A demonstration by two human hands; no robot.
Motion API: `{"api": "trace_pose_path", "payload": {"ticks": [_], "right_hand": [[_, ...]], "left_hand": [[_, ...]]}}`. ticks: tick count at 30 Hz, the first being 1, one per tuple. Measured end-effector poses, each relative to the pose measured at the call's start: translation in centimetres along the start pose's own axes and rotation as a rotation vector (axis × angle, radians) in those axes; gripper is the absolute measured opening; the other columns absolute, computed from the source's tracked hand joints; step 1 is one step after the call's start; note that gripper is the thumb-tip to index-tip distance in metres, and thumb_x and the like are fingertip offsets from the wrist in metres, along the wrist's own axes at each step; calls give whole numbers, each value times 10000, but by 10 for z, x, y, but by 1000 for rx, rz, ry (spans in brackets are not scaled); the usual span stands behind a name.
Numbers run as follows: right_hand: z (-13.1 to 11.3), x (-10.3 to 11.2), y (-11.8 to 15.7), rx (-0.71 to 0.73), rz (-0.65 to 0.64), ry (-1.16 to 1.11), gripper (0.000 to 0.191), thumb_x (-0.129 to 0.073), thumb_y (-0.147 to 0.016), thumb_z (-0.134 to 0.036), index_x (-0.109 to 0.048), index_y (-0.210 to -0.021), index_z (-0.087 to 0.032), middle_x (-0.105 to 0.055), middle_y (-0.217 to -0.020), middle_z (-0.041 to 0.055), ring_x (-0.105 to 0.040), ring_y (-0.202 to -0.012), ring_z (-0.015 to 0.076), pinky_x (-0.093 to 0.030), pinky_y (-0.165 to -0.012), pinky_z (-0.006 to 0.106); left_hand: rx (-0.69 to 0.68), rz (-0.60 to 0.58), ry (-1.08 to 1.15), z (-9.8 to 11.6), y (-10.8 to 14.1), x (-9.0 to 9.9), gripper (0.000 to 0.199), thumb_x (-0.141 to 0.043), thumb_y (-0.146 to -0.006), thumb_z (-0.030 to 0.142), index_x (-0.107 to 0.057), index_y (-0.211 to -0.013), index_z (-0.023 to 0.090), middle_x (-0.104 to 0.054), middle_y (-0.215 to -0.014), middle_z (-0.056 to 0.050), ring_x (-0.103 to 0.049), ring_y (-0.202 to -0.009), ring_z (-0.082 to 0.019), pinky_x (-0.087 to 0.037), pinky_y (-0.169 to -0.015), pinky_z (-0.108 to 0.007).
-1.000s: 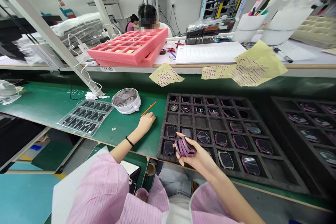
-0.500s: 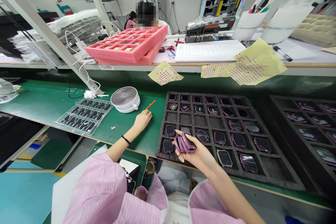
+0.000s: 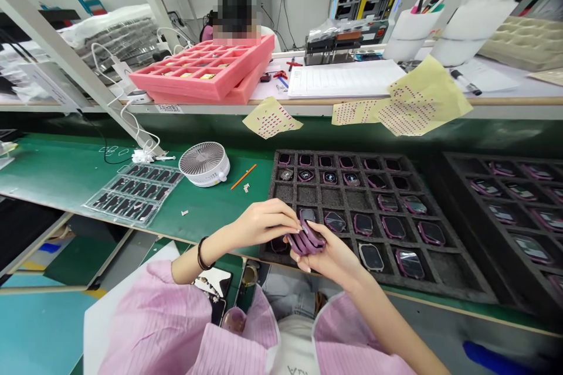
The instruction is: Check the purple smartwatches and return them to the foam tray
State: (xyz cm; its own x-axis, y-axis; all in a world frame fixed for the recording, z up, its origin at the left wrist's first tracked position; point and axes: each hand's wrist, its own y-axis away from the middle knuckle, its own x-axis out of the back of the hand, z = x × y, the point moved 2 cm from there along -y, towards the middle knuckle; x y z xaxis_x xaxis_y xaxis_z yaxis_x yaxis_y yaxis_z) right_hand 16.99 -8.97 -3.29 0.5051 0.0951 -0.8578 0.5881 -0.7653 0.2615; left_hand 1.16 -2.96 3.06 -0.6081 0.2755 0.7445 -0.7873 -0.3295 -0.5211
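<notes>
A small stack of purple watch cases (image 3: 304, 242) sits in my right hand (image 3: 341, 261), thumb on top and fingers curled beneath. From the left, my left hand (image 3: 266, 224) reaches across with its fingertips pinched together against the stack's upper edge; whatever lies between them is too small to make out. Both hands are over the front left corner of a black foam tray (image 3: 336, 199), whose pockets hold watches with dark screens. An orange stick (image 3: 243, 177) lies on the green bench, with small white pieces (image 3: 246, 188) beside it.
A white fan (image 3: 203, 165) stands left of the stick. Beyond it lies a clear tray (image 3: 134, 194) of black parts. Another foam tray (image 3: 461, 199) with watches is at the right. Pink foam trays (image 3: 211, 85) and a white paper sheet (image 3: 343, 79) rest on the shelf; a person sits behind.
My left hand has left the orange stick on the bench and moved right to the stack of watch cases. Small white pieces now show where that hand was. My right hand keeps its hold.
</notes>
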Motion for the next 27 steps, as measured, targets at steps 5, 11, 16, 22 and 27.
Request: {"api": "trace_pose_path", "payload": {"ticks": [5,11,16,22,27], "right_hand": [[3,-4,2,-30,-75,-1,293,-508,-892,-389,-622,-894,-119,-688,-839,113,-609,-598,179,-399,-424,253],[5,-1,4,-38,-72,51,321,-493,-904,-397,-634,-901,-108,-700,-842,138,-614,-600,185,-401,-423,254],[7,-2,11,-99,-67,138,370,-552,-870,-421,-667,-912,-73,-684,-696,116,-619,-567,187,-429,-445,263],[8,-1,14,-58,-2,157,334,-582,-858,-406,-668,-905,-87,-703,-756,125,-626,-562,180,-435,-431,260],[1,5,18,11,66,116,267,-568,-866,-377,-644,-897,-123,-715,-846,132,-634,-562,185,-433,-415,261]], "left_hand": [[-110,-47,-16,6,-4,-3,205,-473,-958,211,-668,-1011,177,-713,-936,-99,-639,-930,-162,-529,-841,-285],[-18,-241,49,5,-9,1,204,-486,-955,247,-682,-951,191,-690,-991,-98,-623,-964,-166,-506,-878,-292],[203,-313,381,-7,-16,-2,204,-672,-838,304,-613,-960,151,-648,-1031,-95,-619,-890,-141,-506,-750,-243],[351,-426,741,-21,-26,-19,326,-767,-738,241,-534,-952,162,-617,-1124,-117,-610,-854,-123,-464,-631,-215],[360,-427,842,-30,-40,-32,318,-744,-760,248,-495,-940,169,-608,-1125,-118,-626,-885,-137,-446,-599,-211]]}}
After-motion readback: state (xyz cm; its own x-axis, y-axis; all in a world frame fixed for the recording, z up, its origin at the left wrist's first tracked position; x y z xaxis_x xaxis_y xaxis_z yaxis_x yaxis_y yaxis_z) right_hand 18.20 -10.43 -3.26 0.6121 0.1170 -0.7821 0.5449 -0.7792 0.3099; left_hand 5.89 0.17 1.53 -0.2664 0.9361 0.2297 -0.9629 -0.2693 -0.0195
